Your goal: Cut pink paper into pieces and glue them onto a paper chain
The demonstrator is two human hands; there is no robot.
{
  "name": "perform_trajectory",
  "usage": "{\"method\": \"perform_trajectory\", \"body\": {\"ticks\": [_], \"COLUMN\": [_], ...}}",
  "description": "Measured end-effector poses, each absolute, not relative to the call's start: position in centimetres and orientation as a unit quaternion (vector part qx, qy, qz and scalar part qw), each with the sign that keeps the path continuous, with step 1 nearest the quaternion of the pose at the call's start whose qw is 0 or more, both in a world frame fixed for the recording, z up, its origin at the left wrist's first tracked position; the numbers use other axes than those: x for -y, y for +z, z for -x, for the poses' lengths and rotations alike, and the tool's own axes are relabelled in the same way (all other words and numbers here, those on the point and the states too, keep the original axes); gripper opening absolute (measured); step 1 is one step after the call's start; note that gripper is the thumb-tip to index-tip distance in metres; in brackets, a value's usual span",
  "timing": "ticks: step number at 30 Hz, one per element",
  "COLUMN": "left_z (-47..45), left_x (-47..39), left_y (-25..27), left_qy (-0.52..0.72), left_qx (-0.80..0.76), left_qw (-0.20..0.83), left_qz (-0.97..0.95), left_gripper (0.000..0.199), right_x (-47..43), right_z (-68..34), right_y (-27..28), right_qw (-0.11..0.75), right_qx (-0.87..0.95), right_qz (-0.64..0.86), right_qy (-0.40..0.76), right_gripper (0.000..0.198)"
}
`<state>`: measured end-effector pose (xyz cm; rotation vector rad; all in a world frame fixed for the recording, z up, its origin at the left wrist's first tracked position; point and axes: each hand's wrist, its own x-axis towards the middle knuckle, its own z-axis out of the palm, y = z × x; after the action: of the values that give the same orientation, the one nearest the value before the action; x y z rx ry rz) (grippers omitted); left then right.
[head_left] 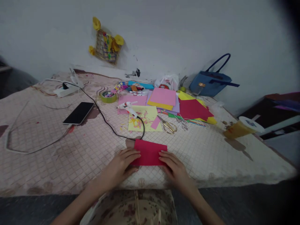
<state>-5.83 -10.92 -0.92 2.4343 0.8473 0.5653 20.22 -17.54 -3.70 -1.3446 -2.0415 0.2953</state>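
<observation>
A red sheet of craft paper [150,153], seemingly folded, lies flat near the table's front edge. My left hand [125,161] grips its left side, fingers on top and thumb toward the near edge. On the opposite side, my right hand [172,162] holds the sheet the same way, its thumb mostly hidden. Just beyond, a white glue gun [128,108] rests on a pale yellow sheet [153,112] strewn with pink and yellow scraps. Gold-handled scissors [169,126] lie to the right of that sheet.
A black cable [105,122] runs from a power strip [67,90] to the glue gun. At left lies a phone [79,113] on a white cable. Coloured sheets [162,96], a tape roll [108,97] and a blue bag [208,82] stand behind; a drink cup [241,128] is at right.
</observation>
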Motion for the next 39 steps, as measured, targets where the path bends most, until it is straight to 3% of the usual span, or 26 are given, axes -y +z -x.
{"method": "perform_trajectory", "body": {"ticks": [4, 11, 17, 19, 26, 35, 39], "left_z": [5.4, 4.0, 3.3, 3.1, 2.9, 2.9, 3.0], "left_x": [9.7, 9.6, 9.2, 9.1, 9.1, 9.0, 9.2], "left_y": [0.1, 1.0, -0.2, -0.6, -0.8, -0.5, -0.5], "left_qy": [0.24, 0.248, 0.251, 0.254, 0.249, 0.239, 0.262], "left_qx": [-0.321, -0.402, -0.491, -0.515, -0.508, -0.512, -0.481], "left_qw": [0.303, 0.34, 0.306, 0.291, 0.258, 0.266, 0.266], "left_qz": [-0.865, -0.813, -0.776, -0.765, -0.783, -0.781, -0.793], "left_gripper": [0.018, 0.02, 0.012, 0.02, 0.016, 0.014, 0.012], "right_x": [17.2, 16.1, 14.8, 14.5, 14.8, 15.7, 15.6], "right_z": [-19.8, -18.9, -18.8, -18.8, -18.7, -18.7, -18.7], "right_y": [-2.7, -1.8, -2.2, -2.4, -2.5, -2.5, -2.8], "right_qw": [0.365, 0.395, 0.38, 0.377, 0.389, 0.363, 0.338], "right_qx": [0.748, 0.672, 0.658, 0.656, 0.659, 0.758, 0.766], "right_qz": [0.533, 0.599, 0.633, 0.64, 0.631, 0.535, 0.542], "right_qy": [0.15, 0.182, 0.148, 0.135, 0.126, 0.084, 0.068], "right_gripper": [0.019, 0.016, 0.022, 0.022, 0.005, 0.028, 0.029]}}
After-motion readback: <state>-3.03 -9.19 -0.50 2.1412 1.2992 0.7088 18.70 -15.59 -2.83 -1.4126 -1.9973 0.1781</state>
